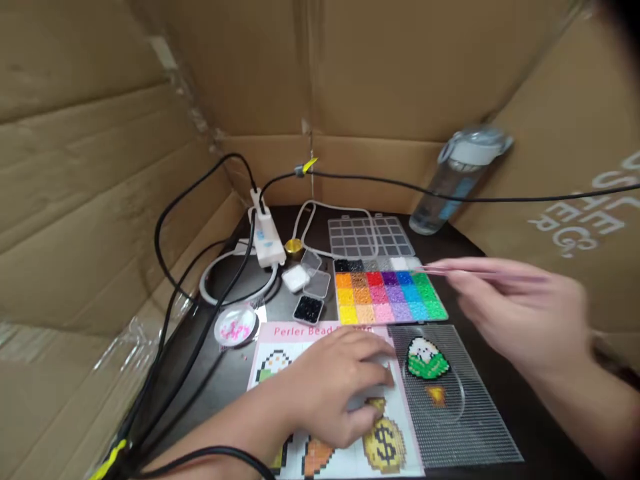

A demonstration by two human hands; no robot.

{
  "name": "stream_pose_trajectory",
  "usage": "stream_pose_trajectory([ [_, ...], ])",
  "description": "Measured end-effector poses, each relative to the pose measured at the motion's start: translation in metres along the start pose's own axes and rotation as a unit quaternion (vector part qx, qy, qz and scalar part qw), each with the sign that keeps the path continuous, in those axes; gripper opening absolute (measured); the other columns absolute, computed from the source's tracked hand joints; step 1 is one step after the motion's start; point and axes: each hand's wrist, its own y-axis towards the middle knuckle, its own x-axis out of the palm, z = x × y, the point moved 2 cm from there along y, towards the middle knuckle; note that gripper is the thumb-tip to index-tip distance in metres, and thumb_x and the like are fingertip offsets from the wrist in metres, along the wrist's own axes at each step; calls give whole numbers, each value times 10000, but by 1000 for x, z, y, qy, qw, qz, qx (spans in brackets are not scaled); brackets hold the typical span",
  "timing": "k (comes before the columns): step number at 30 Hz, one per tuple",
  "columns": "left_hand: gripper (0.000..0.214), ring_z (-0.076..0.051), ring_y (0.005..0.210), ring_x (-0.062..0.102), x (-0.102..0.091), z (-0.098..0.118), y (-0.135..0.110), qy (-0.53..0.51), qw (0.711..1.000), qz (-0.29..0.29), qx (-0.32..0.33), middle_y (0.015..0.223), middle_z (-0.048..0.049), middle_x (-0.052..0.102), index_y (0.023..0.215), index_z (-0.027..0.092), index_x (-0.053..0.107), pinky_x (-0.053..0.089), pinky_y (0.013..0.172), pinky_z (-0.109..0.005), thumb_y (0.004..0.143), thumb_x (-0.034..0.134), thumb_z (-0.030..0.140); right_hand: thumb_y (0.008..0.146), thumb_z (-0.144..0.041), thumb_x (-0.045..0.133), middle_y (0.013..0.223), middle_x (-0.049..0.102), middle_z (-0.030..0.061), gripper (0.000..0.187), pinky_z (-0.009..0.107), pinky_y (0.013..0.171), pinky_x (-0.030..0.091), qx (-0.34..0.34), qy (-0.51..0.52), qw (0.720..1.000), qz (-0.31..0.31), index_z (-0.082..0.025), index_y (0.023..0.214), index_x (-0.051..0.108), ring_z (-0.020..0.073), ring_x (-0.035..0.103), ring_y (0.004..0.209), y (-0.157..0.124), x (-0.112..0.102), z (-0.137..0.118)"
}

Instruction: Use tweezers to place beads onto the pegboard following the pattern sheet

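My right hand (pixel 520 313) pinches pink tweezers (pixel 434 271), their tips over the back right of the bead box (pixel 395 323), by the white and green beads. Whether the tips hold a bead is too small to tell. Fingers apart and slightly bent, my left hand (pixel 340 387) rests on the Perler bead pattern sheet (pixel 264 337) and hides part of its drawings. Right of the sheet lies a clear pegboard (pixel 483 430). It bears a green, white and black bead figure (pixel 427 359) and a small yellow-orange bead patch (pixel 437 396).
Left of the box are a small tray of black beads (pixel 308 309), a white-filled tray (pixel 295 278) and a round dish (pixel 235 325) with pink beads. Behind stand a power strip (pixel 267 240) and a leaning bottle (pixel 455 180). Black cables (pixel 380 179) cross; cardboard walls surround the table.
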Motion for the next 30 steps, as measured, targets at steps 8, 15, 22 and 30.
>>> stream_pose_trajectory([
  [8,324,-298,1325,612,-5,3,3,14,1000,-20,-18,1447,-87,639,1146,219,689,501,1128,-504,823,678,238,852,-266,755,881,829,96,126,268,576,624,126,147,977,-90,-159,870,819,172,753,650,30,86,14],
  [15,277,-300,1302,626,-5,2,5,23,999,-16,21,1423,-124,660,1137,187,706,521,1112,-477,876,640,251,884,-303,755,871,820,90,161,240,492,542,129,97,984,-80,-155,880,820,132,684,566,14,80,20],
  [22,259,-311,1389,578,-2,-5,12,32,998,-29,34,1481,-126,630,1160,195,710,479,1167,-523,918,628,233,961,-337,730,969,820,48,157,262,740,621,71,20,995,-69,-204,889,772,175,774,871,23,77,30],
  [30,262,-323,1398,573,-2,-5,10,46,998,-31,30,1518,-107,607,1183,211,716,481,1172,-532,938,628,249,1000,-336,683,934,799,2,167,238,778,599,49,-2,996,-74,-198,942,756,165,783,935,31,78,31],
])
